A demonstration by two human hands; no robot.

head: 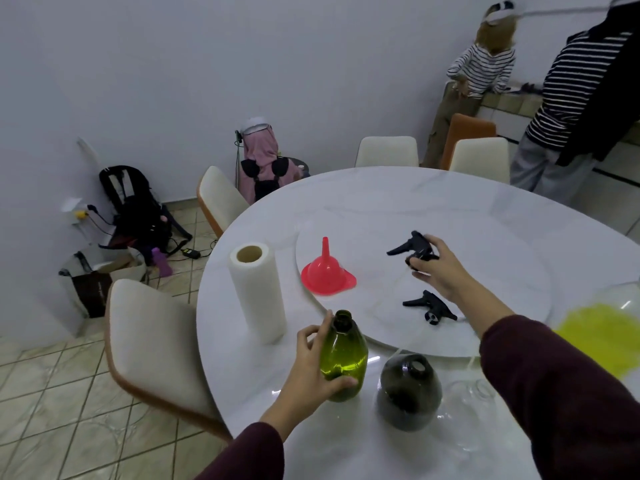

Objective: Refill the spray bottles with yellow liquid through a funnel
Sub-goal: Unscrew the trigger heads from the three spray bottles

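My left hand point(310, 370) grips an open green bottle point(343, 355) with yellow liquid low inside, upright near the table's front. To its right stands an open dark smoky bottle point(408, 393), and beside that a clear bottle point(474, 403), barely visible. My right hand point(438, 268) holds a black spray head point(414, 247) above the white turntable point(485, 258). A second black spray head point(431, 306) lies on the turntable under my forearm. A red funnel point(327, 273) sits upside down, spout up, on the turntable's left. A clear container of yellow liquid point(606, 334) is at the right edge.
A paper towel roll point(256, 289) stands left of the green bottle on the round marble table point(381, 192). Cream chairs point(152, 341) surround the table. Two people in striped tops point(485, 67) stand at a counter at the back right. Bags lie on the tiled floor at left.
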